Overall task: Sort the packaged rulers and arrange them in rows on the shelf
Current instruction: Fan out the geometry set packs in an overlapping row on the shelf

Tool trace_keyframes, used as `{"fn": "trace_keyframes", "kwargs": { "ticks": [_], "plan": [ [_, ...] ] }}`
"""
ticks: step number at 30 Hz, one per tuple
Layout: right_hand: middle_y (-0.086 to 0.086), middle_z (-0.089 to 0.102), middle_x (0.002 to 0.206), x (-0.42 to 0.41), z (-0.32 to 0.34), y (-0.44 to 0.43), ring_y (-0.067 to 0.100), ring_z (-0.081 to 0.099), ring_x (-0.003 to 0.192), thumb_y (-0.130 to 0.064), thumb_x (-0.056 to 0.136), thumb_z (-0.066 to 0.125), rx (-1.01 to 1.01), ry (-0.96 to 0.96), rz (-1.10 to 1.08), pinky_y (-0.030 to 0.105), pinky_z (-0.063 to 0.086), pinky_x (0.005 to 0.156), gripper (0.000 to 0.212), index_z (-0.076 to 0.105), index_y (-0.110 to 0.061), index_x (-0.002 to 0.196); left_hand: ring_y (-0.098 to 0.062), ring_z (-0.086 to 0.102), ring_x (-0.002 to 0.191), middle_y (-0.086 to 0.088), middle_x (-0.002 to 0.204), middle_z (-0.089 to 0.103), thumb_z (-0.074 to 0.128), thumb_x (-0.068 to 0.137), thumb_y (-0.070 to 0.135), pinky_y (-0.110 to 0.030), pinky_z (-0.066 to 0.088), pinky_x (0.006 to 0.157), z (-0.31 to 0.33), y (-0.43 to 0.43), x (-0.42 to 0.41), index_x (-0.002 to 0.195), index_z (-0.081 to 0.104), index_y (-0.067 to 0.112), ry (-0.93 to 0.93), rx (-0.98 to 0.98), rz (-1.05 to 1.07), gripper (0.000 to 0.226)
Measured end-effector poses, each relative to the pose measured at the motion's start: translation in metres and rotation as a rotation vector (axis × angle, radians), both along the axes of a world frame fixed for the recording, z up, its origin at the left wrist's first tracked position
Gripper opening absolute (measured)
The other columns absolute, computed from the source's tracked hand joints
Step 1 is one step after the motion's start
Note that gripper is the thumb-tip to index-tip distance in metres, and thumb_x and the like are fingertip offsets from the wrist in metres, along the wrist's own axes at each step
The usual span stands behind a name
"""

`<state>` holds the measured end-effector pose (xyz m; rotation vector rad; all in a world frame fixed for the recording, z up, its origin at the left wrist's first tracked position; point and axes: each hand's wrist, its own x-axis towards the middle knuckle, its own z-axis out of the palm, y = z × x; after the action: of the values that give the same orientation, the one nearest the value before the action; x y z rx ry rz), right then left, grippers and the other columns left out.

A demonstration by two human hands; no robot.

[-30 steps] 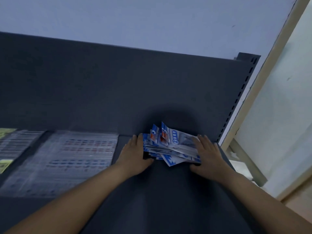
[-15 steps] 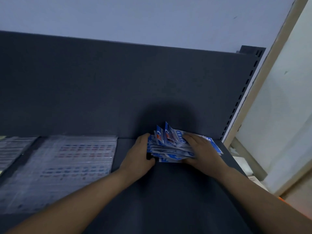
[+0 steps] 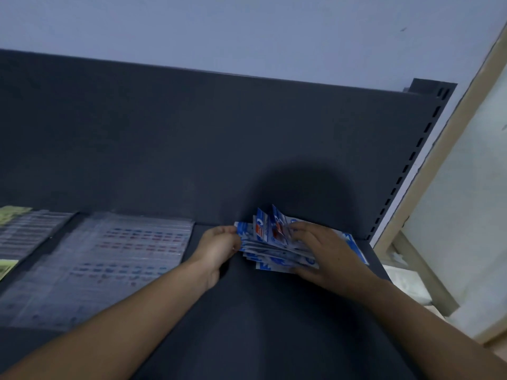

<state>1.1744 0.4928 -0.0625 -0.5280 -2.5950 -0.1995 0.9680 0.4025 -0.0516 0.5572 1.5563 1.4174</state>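
1. I am looking down through the head camera at a dark shelf [image 3: 274,319]. Both of the person's bare arms are reaching out over it.
2. A pile of blue packs [image 3: 270,249] is lying on the shelf, far back and to the right. It is sitting close to where the shelf meets the dark back panel [image 3: 192,146]. The packs are blue and white with a bit of red, and they are fanning out, with some top corners sticking up.
3. The left hand [image 3: 219,246] is sitting at the left edge of the pile. Its grip is clamping on that edge, with the fingers curling round the far corner and the thumb pressing on the near side.
4. The right hand [image 3: 325,252] is lying over the right part of the pile. Its grip is clamping on the pile too, with the fingers bending down over the top packs and the thumb tucking in at the near edge. One blue pack is poking out past this hand on the right.
5. Clear packs [image 3: 109,267] are lying flat on the shelf just beside the left hand. Small red and blue marks are showing in rows, but they are too blurry for me to read.
6. Further left, packs with yellow-green labels [image 3: 30,234] are lying at the edge of the picture, with a dark gap in between.
7. A dark post [image 3: 424,133] with slots is standing at the right end of the shelf, and a pale wooden frame [image 3: 444,157] is standing beside it.
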Motion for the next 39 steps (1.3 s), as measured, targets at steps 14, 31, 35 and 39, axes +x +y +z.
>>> {"fn": "trace_keyframes", "kwargs": {
  "ticks": [14, 31, 35, 39],
  "plan": [
    [0.016, 0.060, 0.117, -0.048, -0.013, -0.003, 0.027, 0.048, 0.112, -0.014, 0.083, 0.055, 0.146, 0.158, 0.153, 0.036, 0.036, 0.091, 0.017, 0.055, -0.009, 0.067, -0.014, 0.053, 0.067, -0.005, 0.073, 0.057, 0.037, 0.079, -0.013, -0.021, 0.046, 0.065, 0.016, -0.002, 0.025, 0.072, 0.055, 0.009, -0.047, 0.021, 0.081, 0.029],
    [-0.011, 0.029, 0.147, 0.016, 0.008, 0.019, 0.007, 0.029, 0.132, -0.088, 0.060, 0.036, -0.421, -0.154, -0.195, 0.023, 0.022, 0.110, 0.103, 0.027, -0.028, 0.143, -0.011, 0.056, 0.074, -0.002, 0.086, 0.062, 0.043, 0.090, -0.002, -0.009, 0.046, 0.049, 0.013, 0.006, 0.014, 0.108, 0.052, 0.012, 0.122, -0.016, 0.030, 0.025],
    [-0.007, 0.045, 0.139, 0.014, 0.011, 0.026, 0.012, 0.044, 0.124, -0.072, 0.072, 0.037, -0.425, -0.101, -0.171, 0.029, 0.034, 0.104, 0.081, 0.046, -0.022, 0.135, -0.009, 0.056, 0.075, 0.000, 0.087, 0.061, 0.043, 0.092, 0.001, -0.005, 0.046, 0.053, 0.011, 0.006, 0.014, 0.107, 0.055, 0.012, 0.235, 0.024, 0.035, 0.022],
    [-0.008, 0.055, 0.132, 0.012, 0.015, 0.028, 0.013, 0.053, 0.117, -0.038, 0.091, 0.054, -0.375, -0.074, -0.157, 0.032, 0.043, 0.095, 0.043, 0.051, -0.023, 0.131, -0.017, 0.047, 0.117, 0.005, 0.113, 0.048, 0.056, 0.087, 0.008, -0.034, 0.037, 0.104, 0.000, 0.012, 0.005, 0.117, 0.061, 0.017, 0.732, 0.033, -0.035, 0.031]
  ]
}}
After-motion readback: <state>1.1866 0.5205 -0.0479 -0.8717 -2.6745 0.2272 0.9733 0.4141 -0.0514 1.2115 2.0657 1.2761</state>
